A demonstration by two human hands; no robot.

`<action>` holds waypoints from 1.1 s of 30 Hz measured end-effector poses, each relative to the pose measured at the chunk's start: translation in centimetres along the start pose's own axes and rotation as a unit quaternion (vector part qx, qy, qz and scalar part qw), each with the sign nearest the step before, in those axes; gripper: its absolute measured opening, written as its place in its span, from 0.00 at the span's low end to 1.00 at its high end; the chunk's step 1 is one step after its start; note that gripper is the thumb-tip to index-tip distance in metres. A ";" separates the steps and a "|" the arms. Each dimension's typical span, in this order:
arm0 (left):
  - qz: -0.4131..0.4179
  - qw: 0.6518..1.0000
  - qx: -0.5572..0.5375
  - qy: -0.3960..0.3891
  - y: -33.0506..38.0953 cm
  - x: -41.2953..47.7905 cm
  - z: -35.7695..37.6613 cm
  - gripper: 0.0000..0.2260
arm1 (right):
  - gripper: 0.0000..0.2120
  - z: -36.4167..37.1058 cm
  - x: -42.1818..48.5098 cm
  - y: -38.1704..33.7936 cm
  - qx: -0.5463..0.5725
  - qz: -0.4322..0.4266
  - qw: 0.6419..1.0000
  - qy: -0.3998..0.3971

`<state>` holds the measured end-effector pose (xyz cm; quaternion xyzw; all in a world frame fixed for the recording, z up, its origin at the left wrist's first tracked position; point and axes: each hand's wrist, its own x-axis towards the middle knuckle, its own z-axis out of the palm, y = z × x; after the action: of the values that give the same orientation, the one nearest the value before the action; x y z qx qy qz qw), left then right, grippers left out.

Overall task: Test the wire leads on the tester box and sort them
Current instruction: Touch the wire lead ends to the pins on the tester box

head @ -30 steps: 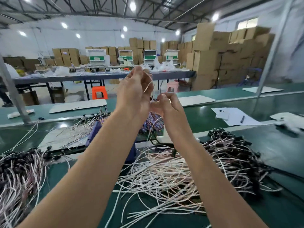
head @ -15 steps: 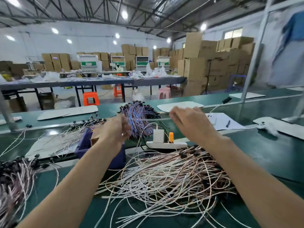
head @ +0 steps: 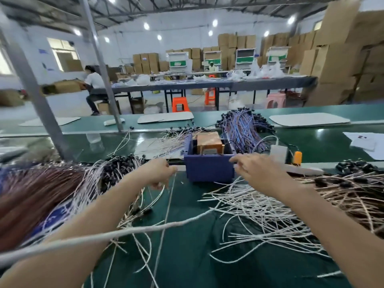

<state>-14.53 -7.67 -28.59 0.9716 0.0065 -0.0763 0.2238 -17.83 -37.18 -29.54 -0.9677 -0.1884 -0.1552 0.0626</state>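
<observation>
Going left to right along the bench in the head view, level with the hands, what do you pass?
brown lead pile → left hand, pinching a thin lead → blue tester box → right hand → orange switch → black-capped lead pile

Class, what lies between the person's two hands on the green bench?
In the head view, the blue tester box stands between the left hand, pinching a thin wire lead, and the right hand.
</observation>
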 end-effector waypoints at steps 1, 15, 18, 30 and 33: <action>-0.018 0.999 0.030 0.016 -1.9 -0.2 -0.6 0.19 | 0.15 0.4 0.8 -1.7 0.018 -0.017 1.000 0.000; -0.035 0.976 0.141 0.164 -10.8 3.5 1.5 0.12 | 0.12 7.5 5.3 -10.2 0.193 -0.017 0.969 -0.154; -0.044 0.964 0.186 0.184 -10.2 6.4 2.6 0.15 | 0.11 8.0 5.4 -9.2 0.221 0.003 0.964 -0.151; -0.143 0.962 0.170 0.159 -9.5 10.5 1.7 0.12 | 0.09 8.0 4.4 -5.5 0.353 0.068 0.924 -0.129; -0.086 0.982 0.072 0.153 -8.4 8.9 -1.2 0.15 | 0.10 6.5 4.6 -5.8 0.454 0.068 0.883 -0.100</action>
<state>-5.97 0.22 -32.54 0.9812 0.1184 0.0539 0.1424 -14.20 -29.10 -33.80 -0.8544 -0.1774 0.0495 0.4858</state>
